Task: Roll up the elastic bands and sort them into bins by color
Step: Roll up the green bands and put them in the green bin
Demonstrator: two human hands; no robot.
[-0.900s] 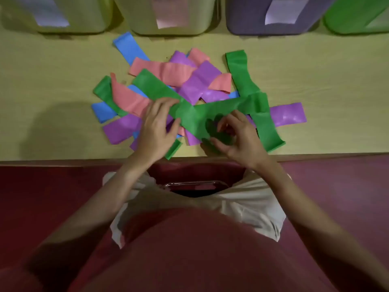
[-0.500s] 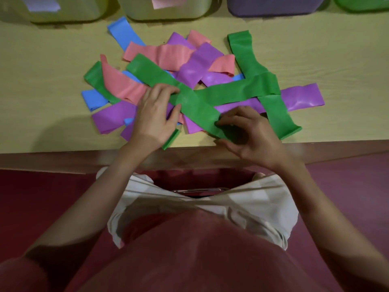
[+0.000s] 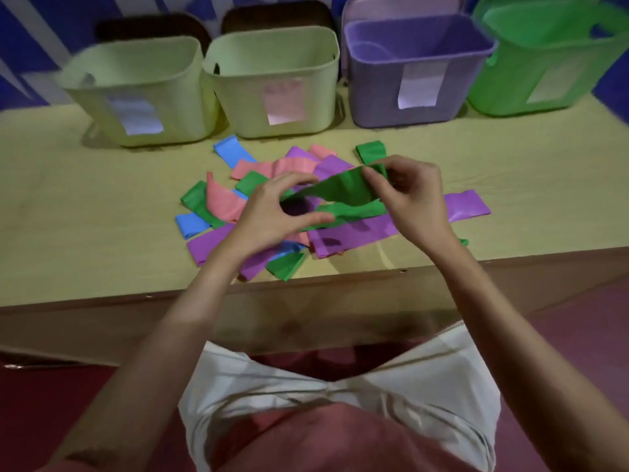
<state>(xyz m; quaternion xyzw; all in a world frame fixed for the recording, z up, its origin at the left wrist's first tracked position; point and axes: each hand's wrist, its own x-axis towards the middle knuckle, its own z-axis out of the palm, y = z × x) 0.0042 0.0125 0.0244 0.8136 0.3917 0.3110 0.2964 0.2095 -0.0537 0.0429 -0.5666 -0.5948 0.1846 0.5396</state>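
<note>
my right hand (image 3: 413,195) pinches green band (image 3: 343,190) | left hand (image 3: 272,216) curled, holds its other end | pile (image 3: 340,233) below | bins (image 3: 272,83) top

- I see green (image 3: 343,190), purple (image 3: 354,235), pink (image 3: 221,202) and blue bands (image 3: 230,152) on my yellow table (image 3: 68,212).
- Two pale yellow bins (image 3: 136,97), one purple bin (image 3: 408,76), one green bin (image 3: 544,63).
- Blue-and-white striped backdrop (image 3: 34,35).

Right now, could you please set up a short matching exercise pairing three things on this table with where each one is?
Things:
1. green band
2. purple bin
3. blue band

Places:
A. flat on the table in front of the pale bins
B. between a pale bin and the green bin
C. held up between both hands

Pairs: 1-C, 2-B, 3-A
</note>
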